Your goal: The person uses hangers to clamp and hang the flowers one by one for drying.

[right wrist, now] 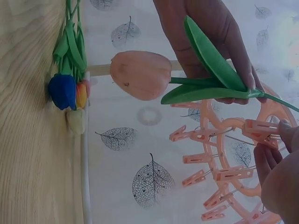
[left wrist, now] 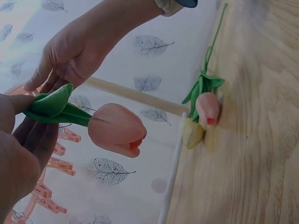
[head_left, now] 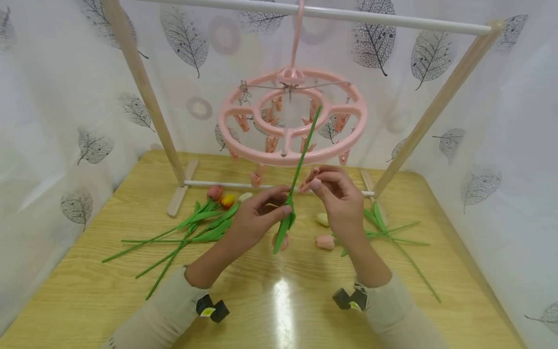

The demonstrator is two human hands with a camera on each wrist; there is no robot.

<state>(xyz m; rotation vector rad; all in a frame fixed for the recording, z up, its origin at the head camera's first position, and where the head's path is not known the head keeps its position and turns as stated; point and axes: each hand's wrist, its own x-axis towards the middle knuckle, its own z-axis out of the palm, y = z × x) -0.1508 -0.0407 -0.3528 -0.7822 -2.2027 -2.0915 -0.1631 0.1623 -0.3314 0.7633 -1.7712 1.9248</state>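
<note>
My left hand [head_left: 250, 220] pinches an artificial pink tulip [left wrist: 117, 130] by the stem near its green leaves. The flower points down toward the table, and the long stem [head_left: 302, 152] rises in front of a round pink clip hanger [head_left: 322, 158]. Close to the stem, my right hand [head_left: 344, 206] pinches a pink clothespin [right wrist: 261, 133] of that hanger between thumb and fingers. The clothespin and the stem are apart in the right wrist view. Whether the clothespin's jaws are spread cannot be made out.
The hanger hangs from the white top bar [head_left: 392, 19] of a wooden frame, with several other clothespins [head_left: 271, 143] dangling. Tulips [head_left: 213, 228] lie left on the wooden table [head_left: 244, 310], others [head_left: 324, 242] lie right. A white lower bar [head_left: 231, 185] crosses behind the hands.
</note>
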